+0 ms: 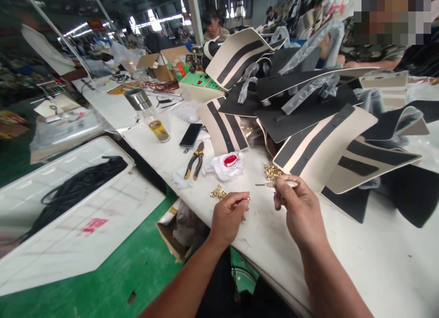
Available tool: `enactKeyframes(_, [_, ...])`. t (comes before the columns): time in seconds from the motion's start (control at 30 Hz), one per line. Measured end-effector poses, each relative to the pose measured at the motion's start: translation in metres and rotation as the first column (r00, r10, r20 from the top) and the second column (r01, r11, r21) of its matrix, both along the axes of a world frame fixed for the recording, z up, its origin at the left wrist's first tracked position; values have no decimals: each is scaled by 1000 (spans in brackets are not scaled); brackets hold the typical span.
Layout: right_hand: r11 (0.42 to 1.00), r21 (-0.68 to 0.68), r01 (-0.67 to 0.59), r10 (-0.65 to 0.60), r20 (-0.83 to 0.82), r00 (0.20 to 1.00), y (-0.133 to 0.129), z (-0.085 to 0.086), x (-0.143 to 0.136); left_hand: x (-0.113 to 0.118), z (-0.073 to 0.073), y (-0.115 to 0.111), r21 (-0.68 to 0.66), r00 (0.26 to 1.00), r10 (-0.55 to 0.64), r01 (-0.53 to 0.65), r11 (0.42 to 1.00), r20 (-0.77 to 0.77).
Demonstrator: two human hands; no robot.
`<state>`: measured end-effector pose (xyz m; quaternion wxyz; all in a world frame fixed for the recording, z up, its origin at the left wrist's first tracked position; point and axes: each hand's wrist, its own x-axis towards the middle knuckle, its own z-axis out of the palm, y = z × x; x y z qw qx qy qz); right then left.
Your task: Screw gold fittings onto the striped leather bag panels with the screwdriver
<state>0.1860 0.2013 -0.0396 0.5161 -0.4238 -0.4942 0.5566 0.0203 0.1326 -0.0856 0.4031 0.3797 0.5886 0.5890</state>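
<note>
Fingers of the right hand are gripping a slim tool, right of the frame's centre, by its pale handle; those of the left hand are pinching a gold-coloured piece (probably light, hard, slippery, best held by its edges) just below centre.

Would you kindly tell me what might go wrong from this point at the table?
The thin-tipped tool in the right hand points towards the left hand, so a slip might jab it. The tiny gold-coloured piece pinched in the left hand could drop. The small pile of gold-coloured fittings beside that hand might get knocked and scattered.
</note>
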Motion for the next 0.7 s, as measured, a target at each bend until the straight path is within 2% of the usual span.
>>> enactKeyframes(0.1, [999, 20, -46, 42, 142, 989, -3, 5, 0, -3, 3, 1, -3, 998, 12, -12, 1000, 61])
enactKeyframes(0.23, [995, 52, -88, 73, 243, 967, -6, 5, -2, -3, 6, 0, -34, 995, 22, -18, 999, 95])
enactKeyframes(0.47, [992, 95, -77, 44, 309, 950, -8, 3, -3, -2, 2, 1, -38, 988, 31, -25, 999, 151])
enactKeyframes(0.7, [993, 86, -84, 54, 305, 951, -7, -1, -4, -1, 4, 1, -44, 988, 22, -16, 999, 151])
